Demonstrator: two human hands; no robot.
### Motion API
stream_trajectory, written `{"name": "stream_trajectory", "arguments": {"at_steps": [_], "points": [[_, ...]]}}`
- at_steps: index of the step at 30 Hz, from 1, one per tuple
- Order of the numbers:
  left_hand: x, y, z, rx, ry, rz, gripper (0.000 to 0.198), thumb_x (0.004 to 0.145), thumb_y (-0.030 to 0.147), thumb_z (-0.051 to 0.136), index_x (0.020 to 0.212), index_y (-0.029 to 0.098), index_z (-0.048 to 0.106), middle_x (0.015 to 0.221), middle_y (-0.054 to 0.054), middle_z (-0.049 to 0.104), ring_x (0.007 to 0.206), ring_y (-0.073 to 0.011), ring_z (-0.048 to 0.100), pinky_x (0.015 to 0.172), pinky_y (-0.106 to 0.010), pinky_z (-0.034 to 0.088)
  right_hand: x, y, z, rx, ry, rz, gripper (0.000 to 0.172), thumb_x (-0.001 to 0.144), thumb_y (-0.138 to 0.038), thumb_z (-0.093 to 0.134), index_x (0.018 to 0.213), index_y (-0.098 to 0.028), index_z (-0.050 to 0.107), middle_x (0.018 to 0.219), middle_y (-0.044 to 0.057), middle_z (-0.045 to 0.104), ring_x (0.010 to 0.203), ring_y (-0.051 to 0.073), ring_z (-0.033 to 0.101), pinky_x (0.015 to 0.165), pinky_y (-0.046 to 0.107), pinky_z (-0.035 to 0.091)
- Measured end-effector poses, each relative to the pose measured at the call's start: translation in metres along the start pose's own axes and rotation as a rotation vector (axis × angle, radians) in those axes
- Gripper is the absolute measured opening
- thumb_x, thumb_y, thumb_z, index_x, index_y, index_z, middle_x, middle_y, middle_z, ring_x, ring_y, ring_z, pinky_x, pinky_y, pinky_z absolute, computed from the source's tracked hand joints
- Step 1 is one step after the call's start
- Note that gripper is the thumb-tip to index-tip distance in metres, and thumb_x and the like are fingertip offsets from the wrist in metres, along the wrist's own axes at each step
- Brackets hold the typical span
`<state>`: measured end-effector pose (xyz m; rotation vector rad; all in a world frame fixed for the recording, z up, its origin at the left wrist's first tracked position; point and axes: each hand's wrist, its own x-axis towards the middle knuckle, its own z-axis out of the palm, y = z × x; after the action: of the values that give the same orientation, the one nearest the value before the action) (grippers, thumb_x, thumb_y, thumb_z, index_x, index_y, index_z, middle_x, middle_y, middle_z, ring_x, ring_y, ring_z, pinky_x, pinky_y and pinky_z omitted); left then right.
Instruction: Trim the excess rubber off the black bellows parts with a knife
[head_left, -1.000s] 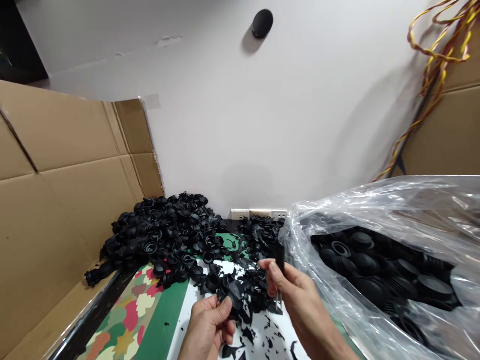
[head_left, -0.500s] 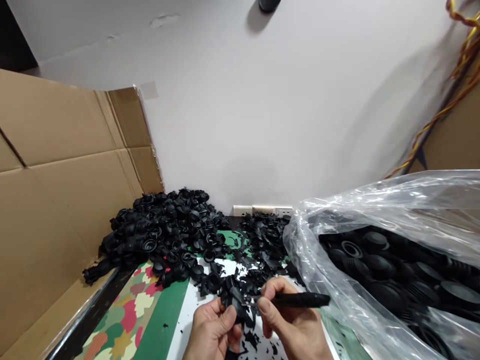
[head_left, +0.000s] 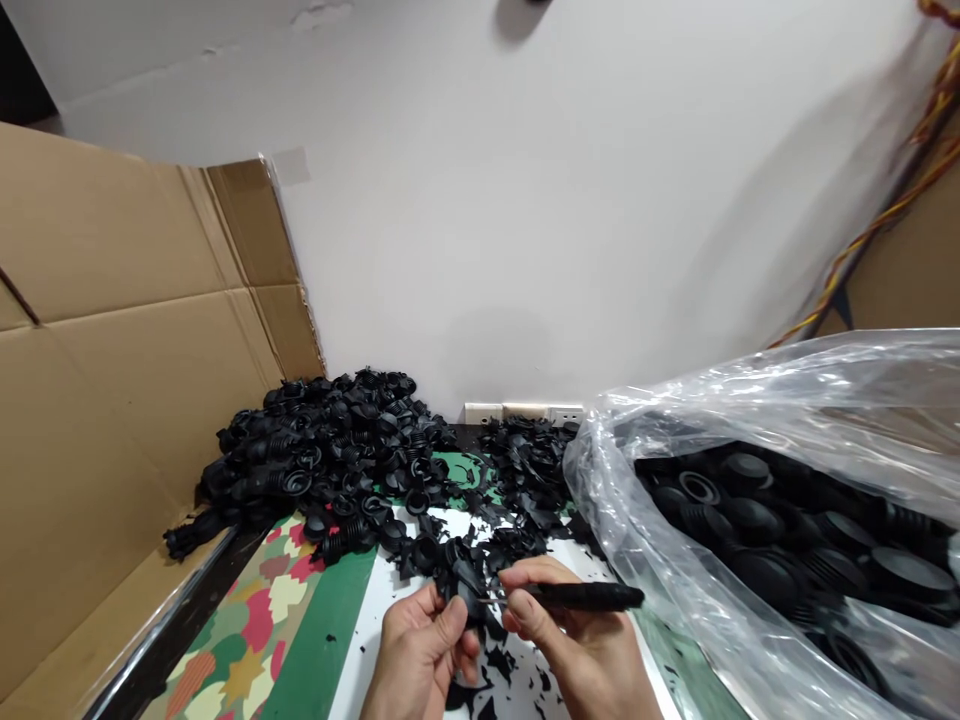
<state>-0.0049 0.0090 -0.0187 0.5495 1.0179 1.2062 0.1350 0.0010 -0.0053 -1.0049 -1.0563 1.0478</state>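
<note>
My left hand [head_left: 416, 650] is closed on a small black rubber part [head_left: 469, 588], pinched between thumb and fingers low in the middle of the view. In my right hand [head_left: 581, 640] is a thin knife-like tool with a black handle [head_left: 592, 597], its handle pointing right. The slim metal end reaches left to the rubber part; its exact tip is hard to make out. Loose black scraps [head_left: 499, 660] lie on the white surface below and between the hands. Several more black parts [head_left: 424, 550] sit just beyond the left fingers.
A large heap of black ribbed rubber parts [head_left: 330, 450] stands at the left, beside a cardboard sheet [head_left: 135, 230]. Black trimmings [head_left: 529, 465] are piled near the wall sockets [head_left: 566, 414]. A clear plastic bag [head_left: 611, 450] at the right holds more black parts [head_left: 757, 520].
My right hand and the knife-like tool have shifted slightly left, closer to the rubber part. My left hand keeps its hold. The whole view has moved a little.
</note>
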Motion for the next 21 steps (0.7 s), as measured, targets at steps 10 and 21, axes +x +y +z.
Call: {"name": "stream_trajectory", "arguments": {"at_steps": [10, 21], "points": [[-0.003, 0.001, 0.003, 0.074, -0.083, 0.059, 0.035, 0.052, 0.035, 0.085, 0.067, 0.008, 0.069, 0.056, -0.004, 0.062, 0.042, -0.0074, 0.048, 0.036, -0.017, 0.036, -0.002, 0.002, 0.002, -0.036, -0.020, 0.019, 0.026, 0.071, -0.046, 0.069, 0.072, -0.020, 0.069, 0.054, 0.002, 0.064, 0.052, 0.020, 0.061, 0.052, 0.030, 0.049], [-0.013, 0.000, 0.002, 0.321, -0.152, -0.083, 0.031, 0.051, 0.031, 0.084, 0.055, 0.013, 0.059, 0.035, 0.003, 0.052, 0.029, -0.0051, 0.039, 0.030, -0.015, 0.023, 0.045, -0.017, -0.028, -0.592, 0.033, -0.484, 0.019, 0.080, -0.032, 0.055, 0.068, -0.022, 0.065, 0.073, 0.007, 0.068, 0.059, 0.018, 0.060, 0.053, 0.030, 0.048]]}}
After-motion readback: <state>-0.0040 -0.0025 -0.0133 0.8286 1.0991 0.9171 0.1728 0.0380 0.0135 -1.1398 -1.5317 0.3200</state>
